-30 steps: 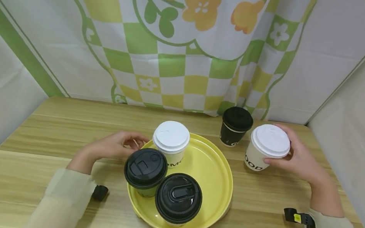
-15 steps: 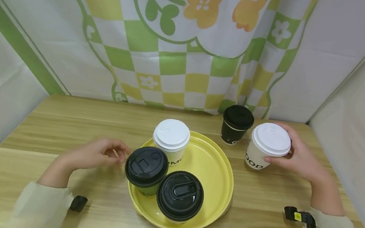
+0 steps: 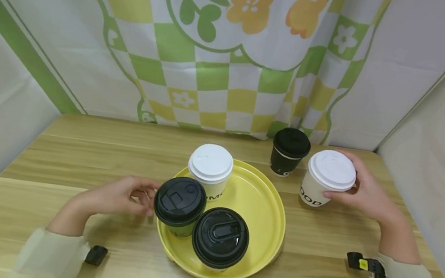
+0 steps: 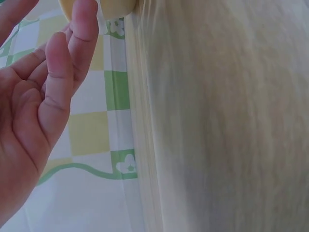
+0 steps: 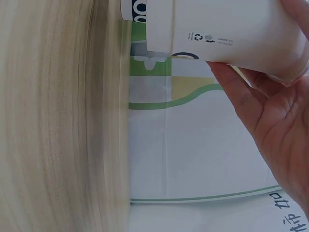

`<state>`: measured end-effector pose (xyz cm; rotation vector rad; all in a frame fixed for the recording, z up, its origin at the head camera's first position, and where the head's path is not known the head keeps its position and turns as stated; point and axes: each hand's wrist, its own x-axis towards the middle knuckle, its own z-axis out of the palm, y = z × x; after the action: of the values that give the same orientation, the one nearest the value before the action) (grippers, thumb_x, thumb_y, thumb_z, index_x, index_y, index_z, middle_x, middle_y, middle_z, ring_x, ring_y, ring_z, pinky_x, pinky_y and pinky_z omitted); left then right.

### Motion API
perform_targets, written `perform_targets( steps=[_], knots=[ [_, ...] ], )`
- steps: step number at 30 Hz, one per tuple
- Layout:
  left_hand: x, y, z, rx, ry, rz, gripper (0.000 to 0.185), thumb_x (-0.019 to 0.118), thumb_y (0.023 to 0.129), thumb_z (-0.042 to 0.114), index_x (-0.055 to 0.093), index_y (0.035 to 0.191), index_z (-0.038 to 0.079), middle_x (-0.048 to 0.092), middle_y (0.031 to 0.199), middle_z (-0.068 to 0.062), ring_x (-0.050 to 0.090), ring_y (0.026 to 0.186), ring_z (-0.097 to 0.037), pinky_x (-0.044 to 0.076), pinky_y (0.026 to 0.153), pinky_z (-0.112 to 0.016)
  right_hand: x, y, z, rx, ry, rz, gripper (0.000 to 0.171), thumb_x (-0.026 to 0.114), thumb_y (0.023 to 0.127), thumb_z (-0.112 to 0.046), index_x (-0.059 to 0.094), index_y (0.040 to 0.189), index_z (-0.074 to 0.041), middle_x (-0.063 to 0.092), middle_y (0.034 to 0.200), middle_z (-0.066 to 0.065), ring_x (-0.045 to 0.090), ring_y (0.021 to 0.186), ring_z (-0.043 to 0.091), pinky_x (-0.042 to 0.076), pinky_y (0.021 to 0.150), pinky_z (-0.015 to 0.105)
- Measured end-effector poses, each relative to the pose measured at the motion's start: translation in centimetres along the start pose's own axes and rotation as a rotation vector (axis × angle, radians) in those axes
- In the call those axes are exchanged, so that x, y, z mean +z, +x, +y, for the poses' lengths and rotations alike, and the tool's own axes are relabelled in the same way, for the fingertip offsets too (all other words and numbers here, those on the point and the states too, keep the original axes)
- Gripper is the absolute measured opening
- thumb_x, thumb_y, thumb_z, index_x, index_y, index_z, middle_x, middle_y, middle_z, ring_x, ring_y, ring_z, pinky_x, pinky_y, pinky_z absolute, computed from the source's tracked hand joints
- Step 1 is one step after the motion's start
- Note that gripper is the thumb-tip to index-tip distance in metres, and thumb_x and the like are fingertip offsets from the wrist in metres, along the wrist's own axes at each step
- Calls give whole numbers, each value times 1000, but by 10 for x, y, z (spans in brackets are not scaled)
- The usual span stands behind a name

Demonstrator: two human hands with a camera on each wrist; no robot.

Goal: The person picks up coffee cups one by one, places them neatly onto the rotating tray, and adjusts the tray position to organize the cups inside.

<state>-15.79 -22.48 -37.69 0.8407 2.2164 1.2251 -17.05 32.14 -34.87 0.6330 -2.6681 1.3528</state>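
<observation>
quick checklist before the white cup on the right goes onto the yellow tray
1. Right hand has a grip on the white cup: ok, fingers wrap its side.
2. Lid seated on that cup: ok in the head view.
3. Free spot on the yellow tray: ok, its right half is bare.
4. Path past the black cup on the table: ok, it stands behind and apart.
5. Left hand steadying the tray: cannot tell, it is at the rim beside the black-lidded cup, contact unclear.
6. Cup weight or contents: cannot tell.

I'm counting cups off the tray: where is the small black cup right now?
In the head view, the small black cup stands on the table beyond the yellow tray, at the back right, beside the white cup the right hand holds.
</observation>
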Motion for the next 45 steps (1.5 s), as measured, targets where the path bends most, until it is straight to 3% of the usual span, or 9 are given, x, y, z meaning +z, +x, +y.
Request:
perform_targets(
  steps=[7, 16, 29, 35, 41, 45],
  knots=[
    [-1, 4, -1, 15, -7, 7, 48, 67, 87, -4, 52, 132, -11, 68, 105, -14, 69, 90, -30, 59, 79, -28, -1, 2, -3, 0, -17, 4, 95, 82, 76, 3, 27, 153, -4, 44, 133, -11, 50, 113, -4, 49, 82, 11],
    [-4, 8, -3, 22, -7, -1, 42, 62, 86, -6, 54, 127, -10, 69, 96, -10, 69, 85, -31, 57, 73, -28, -1, 2, -6, -1, -13, 8, 96, 82, 75, 3, 28, 153, -8, 44, 134, -12, 49, 114, -4, 49, 83, 10],
    [-8, 14, -5, -14, -64, -2, 49, 56, 84, -10, 50, 133, -10, 64, 111, -17, 69, 88, -29, 59, 75, -35, -2, -1, -9, -46, 24, 10, 97, 81, 73, 9, 29, 153, -10, 45, 135, -14, 50, 114, 0, 50, 82, 12],
    [-10, 19, -6, -28, -72, -9, 51, 59, 86, -6, 49, 136, -8, 63, 119, -20, 69, 90, -20, 59, 78, -36, 0, 0, -15, -54, 26, 4, 98, 82, 73, 9, 30, 153, -11, 46, 135, -15, 50, 115, -1, 50, 84, 12],
    [-11, 25, -8, -31, -73, -5, 51, 63, 86, -3, 50, 135, -9, 64, 121, -22, 70, 92, -19, 59, 81, -33, 4, 1, -24, -74, 26, -3, 99, 83, 71, 9, 29, 153, -8, 47, 134, -16, 50, 116, -2, 49, 87, 10],
    [-13, 27, -9, -20, -63, -15, 49, 62, 85, -4, 52, 134, -8, 65, 119, -20, 70, 89, -20, 59, 81, -38, 7, 1, -31, -106, 45, -5, 101, 82, 69, 13, 29, 152, -5, 46, 135, -16, 50, 117, -2, 49, 88, 10]
  ],
)
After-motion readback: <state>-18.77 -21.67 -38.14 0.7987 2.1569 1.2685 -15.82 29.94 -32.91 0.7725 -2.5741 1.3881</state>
